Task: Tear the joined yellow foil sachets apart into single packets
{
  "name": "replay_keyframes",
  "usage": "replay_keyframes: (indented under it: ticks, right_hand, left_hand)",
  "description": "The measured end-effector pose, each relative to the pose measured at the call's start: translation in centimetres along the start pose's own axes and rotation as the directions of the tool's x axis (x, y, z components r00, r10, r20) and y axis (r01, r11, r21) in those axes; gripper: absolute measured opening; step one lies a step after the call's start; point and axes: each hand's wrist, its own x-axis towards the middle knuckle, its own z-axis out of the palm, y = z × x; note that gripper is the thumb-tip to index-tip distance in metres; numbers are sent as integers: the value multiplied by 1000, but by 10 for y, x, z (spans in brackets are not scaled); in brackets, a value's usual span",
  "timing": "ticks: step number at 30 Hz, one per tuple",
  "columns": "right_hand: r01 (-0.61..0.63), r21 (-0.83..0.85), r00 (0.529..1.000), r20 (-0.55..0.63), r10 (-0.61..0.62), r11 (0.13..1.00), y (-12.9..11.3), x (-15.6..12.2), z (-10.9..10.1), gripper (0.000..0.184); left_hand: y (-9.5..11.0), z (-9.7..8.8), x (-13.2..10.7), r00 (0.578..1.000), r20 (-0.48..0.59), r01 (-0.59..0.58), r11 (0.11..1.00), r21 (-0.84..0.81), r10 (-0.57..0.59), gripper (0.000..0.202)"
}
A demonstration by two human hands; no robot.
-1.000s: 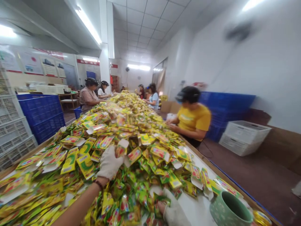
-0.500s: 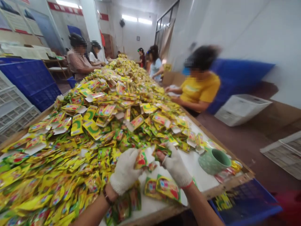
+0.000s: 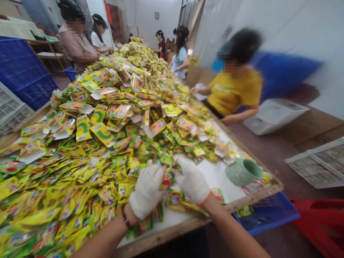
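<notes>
My left hand, in a white glove with bare fingertips, is closed on the left edge of a small green and red packet. My right hand, gloved too, curls in from the other side. Its thumb and fingers meet the packet's right edge, and the finger ends are partly hidden against the pile. Beneath the hands, several yellow-green packets with a red fruit print lie on the white tabletop. One more packet shows just beyond my right wrist.
A long heap of yellow boxes and packets covers the table. A green mug stands near the right edge. Below it is a blue crate, beside a red stool. A person in yellow sits at right; other people line both sides.
My view has tilted down. My hands have come closer together, with the right hand shifted inward to the packet at the left hand. The person in yellow has lowered one arm.
</notes>
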Motion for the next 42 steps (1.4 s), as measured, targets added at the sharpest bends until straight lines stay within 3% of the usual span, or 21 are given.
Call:
replay_keyframes:
  ticks: [3, 7, 12, 17, 21, 23, 25, 27, 29, 32, 34, 36, 37, 39, 42]
  right_hand:
    - [-30, -59, 996, -80, 25, 998, -1, -4, 10, 20]
    - [4, 98, 1000, -9, -3, 995, 8, -10, 4, 23]
    - [-117, 244, 993, 62, 105, 963, 17, -14, -11, 6]
    - [-97, 305, 993, 93, 72, 948, 13, -11, -7, 8]
    - [-173, 391, 985, 69, 158, 904, 10, -15, -8, 12]
    - [-272, 496, 962, 166, 217, 825, 9, -21, -9, 25]
    - [-400, 592, 910, 345, 228, 700, 7, -27, -10, 44]
    - [-497, 644, 850, 495, 178, 582, 6, -32, -10, 61]
    - [-538, 676, 817, 564, 116, 504, 6, -35, -12, 68]
    - [-561, 682, 790, 611, 57, 469, 11, -39, -17, 64]
    - [-582, 638, 767, 637, 80, 504, 18, -41, -25, 56]
    - [-584, 562, 771, 610, 183, 586, 27, -40, -35, 43]
    - [-565, 529, 798, 546, 256, 633, 32, -39, -41, 37]
    - [-489, 487, 870, 329, 366, 724, 39, -32, -52, 27]
    - [-324, 427, 941, 55, 333, 844, 39, -14, -56, 20]
  left_hand:
    - [4, 3, -1, 996, 2, 87, 995, -57, -87, 50]
    - [1, 2, 0, 991, 39, 132, 991, -35, -131, 52]
    - [-1, 1, 1, 996, 70, 63, 998, 1, -62, 57]
    - [5, 4, -1, 1000, 13, 8, 999, -35, -7, 56]
    - [3, 5, -1, 999, 26, 43, 999, 12, -43, 58]
    - [2, 5, -1, 998, 48, 40, 999, -4, -39, 58]
    - [1, 4, -2, 998, 52, 38, 998, -43, -35, 58]
    - [2, 3, -2, 998, 40, 50, 995, -81, -47, 58]
    - [4, 3, -2, 998, 29, 59, 992, -115, -56, 58]
    - [13, 6, -3, 999, 38, 45, 983, -178, -39, 55]
    - [27, 9, -7, 997, 57, 61, 976, -210, -50, 54]
    - [45, 12, -11, 993, 101, 78, 977, -200, -59, 56]
    - [56, 14, -12, 989, 133, 80, 982, -173, -57, 57]
    - [75, 18, -12, 975, 216, 67, 993, -102, -44, 58]
    - [97, 28, 1, 952, 307, 29, 996, -88, -1, 59]
